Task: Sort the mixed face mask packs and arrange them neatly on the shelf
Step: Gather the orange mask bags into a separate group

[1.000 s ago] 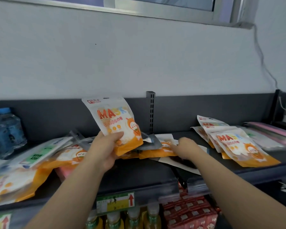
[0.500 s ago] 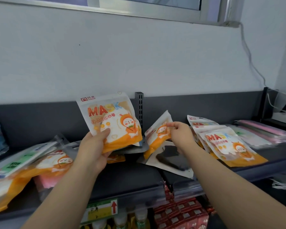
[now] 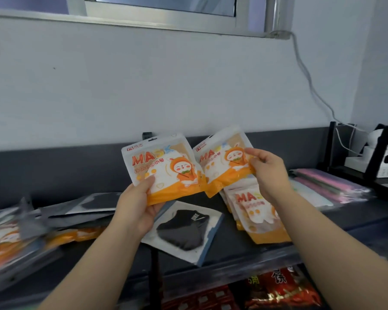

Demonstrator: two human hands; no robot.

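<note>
Gripping one orange MASK pack [image 3: 164, 170] in left hand [image 3: 136, 209], a second orange MASK pack [image 3: 222, 163] in right hand [image 3: 268, 173], above one black mask pack [image 3: 184, 230] on shelf [image 3: 356, 218].

L hand [image 3: 136, 209] & R hand [image 3: 267, 173] bare — forearms too.

Single head-mounted, wide-angle view. It faces forward and slightly down at the shelf [image 3: 356, 217], near enough that both forearms enter from the near edge. The left hand [image 3: 136, 209] and right hand [image 3: 269, 173] sit mid-frame. The far wall [image 3: 166, 86] and window frame [image 3: 161, 17] fill the upper half.
</note>
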